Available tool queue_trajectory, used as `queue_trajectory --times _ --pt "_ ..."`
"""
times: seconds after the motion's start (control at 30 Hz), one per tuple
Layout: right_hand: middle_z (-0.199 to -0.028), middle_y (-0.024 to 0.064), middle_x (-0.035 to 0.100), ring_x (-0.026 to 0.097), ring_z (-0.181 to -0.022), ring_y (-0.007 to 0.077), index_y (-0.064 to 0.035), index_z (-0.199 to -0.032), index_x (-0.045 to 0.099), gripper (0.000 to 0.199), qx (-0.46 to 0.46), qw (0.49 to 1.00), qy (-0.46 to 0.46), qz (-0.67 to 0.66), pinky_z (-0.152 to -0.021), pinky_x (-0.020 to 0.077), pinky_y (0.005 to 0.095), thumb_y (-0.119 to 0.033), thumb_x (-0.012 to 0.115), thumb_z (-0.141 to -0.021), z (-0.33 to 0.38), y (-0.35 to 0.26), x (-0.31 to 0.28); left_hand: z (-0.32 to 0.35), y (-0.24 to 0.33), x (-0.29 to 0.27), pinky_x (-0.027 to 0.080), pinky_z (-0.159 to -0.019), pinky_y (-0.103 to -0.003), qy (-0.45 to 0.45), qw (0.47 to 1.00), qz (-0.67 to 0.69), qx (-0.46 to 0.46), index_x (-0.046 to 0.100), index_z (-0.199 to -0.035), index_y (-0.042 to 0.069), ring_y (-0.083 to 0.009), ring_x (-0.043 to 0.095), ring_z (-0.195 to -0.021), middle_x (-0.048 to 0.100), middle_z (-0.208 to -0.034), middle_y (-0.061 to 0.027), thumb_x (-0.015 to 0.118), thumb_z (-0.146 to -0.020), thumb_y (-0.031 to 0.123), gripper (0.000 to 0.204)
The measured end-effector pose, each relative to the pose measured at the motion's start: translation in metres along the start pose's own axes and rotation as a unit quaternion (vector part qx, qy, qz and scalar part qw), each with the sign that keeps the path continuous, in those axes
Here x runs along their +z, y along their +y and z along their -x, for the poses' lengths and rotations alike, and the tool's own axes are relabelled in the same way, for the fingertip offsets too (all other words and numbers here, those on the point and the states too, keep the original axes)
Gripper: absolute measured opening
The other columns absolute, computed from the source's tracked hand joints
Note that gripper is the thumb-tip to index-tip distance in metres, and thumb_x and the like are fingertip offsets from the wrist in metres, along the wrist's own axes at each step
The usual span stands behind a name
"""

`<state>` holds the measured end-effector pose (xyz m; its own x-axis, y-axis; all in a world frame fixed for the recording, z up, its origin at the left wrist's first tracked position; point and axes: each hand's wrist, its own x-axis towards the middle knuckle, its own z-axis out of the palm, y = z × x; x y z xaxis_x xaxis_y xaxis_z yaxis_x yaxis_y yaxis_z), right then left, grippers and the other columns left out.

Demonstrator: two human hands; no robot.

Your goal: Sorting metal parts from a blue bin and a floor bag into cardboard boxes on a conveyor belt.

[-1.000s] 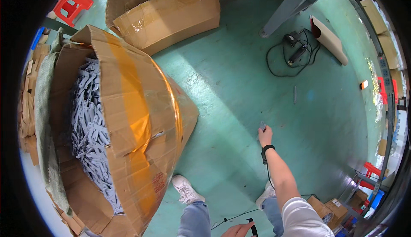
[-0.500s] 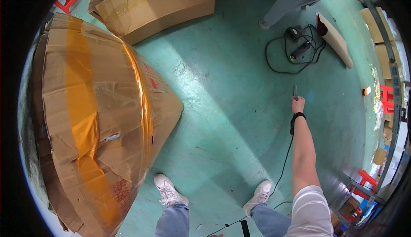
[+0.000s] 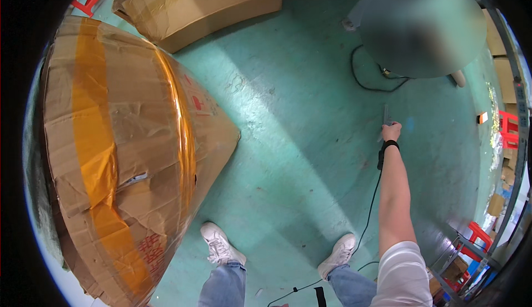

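Note:
My right hand (image 3: 391, 132) is closed around a slim grey tool (image 3: 386, 113), held out over the green floor on the right. The tool points away from me, and its exact kind is too small to make out. A black band (image 3: 390, 145) circles my right wrist, and a thin black cable (image 3: 370, 207) runs from it down toward my right shoe. At the bottom edge, a small skin-coloured patch (image 3: 285, 305) may be part of my left hand; its fingers do not show.
A large taped cardboard box (image 3: 138, 157) fills the left side, and another cardboard box (image 3: 210, 8) stands behind it. At the upper right, a round blurred patch hides most of a black cord (image 3: 382, 90) and a tan roll (image 3: 458, 78). Red stools (image 3: 481, 240) and a metal frame (image 3: 518, 141) line the right.
The grey tool and my right hand have shifted slightly to the right in view. A round blur now covers most of the cord and roll. The large box sits slightly further left in the picture.

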<state>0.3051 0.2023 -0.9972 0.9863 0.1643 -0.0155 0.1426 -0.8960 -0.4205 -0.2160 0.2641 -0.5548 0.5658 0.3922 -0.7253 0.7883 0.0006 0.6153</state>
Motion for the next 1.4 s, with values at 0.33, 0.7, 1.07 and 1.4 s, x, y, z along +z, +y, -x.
queue_trajectory --times 0.33,0.7,1.07,1.4 --pt "-0.091 0.0294 0.054 0.051 -0.089 0.0435 0.0106 -0.097 0.048 0.033 -0.041 0.987 -0.105 0.119 -0.079 0.0414 0.0445 -0.018 0.046 -0.081 0.075 -0.006 -0.014 0.009 -0.030 0.026 0.045 -0.072 -0.039 -0.011 1.000 -0.019 0.003 0.050 -0.109 0.003 -0.0341 0.053 -0.086 0.054 -0.097 -0.0176 0.060 -0.076 0.017 0.037" --pt "-0.065 0.0112 0.056 0.055 -0.054 0.0207 0.0048 -0.087 0.044 0.018 0.122 0.955 -0.263 -0.063 -0.051 0.0457 0.0340 -0.013 0.042 -0.086 0.279 0.009 -0.075 0.048 -0.077 0.070 0.045 -0.061 -0.037 -0.226 0.952 -0.204 0.039 0.049 -0.105 0.008 -0.0249 0.054 -0.082 0.055 -0.089 -0.0089 0.056 -0.078 0.026 0.034" --pt "-0.090 0.0282 0.057 0.053 -0.089 0.0429 0.0059 -0.095 0.051 0.053 0.181 0.921 -0.294 0.182 -0.078 0.0409 0.0475 -0.045 0.045 -0.084 0.470 0.080 -0.228 0.061 -0.127 0.082 0.040 -0.078 -0.051 -0.487 0.764 -0.424 -0.002 0.055 -0.109 0.010 -0.0286 0.051 -0.103 0.055 -0.111 -0.0103 0.043 -0.081 0.018 0.031" --pt "-0.054 0.0120 0.057 0.054 -0.042 0.0214 0.0002 -0.075 0.062 0.016 0.345 0.730 -0.574 0.135 -0.037 0.0419 0.0345 -0.015 0.057 -0.073 0.719 0.190 -0.253 0.132 -0.166 0.117 0.038 -0.079 -0.052 -0.534 0.679 -0.504 -0.011 0.061 -0.101 0.010 -0.0287 0.053 -0.101 0.059 -0.108 -0.0102 0.044 -0.080 0.023 0.030"
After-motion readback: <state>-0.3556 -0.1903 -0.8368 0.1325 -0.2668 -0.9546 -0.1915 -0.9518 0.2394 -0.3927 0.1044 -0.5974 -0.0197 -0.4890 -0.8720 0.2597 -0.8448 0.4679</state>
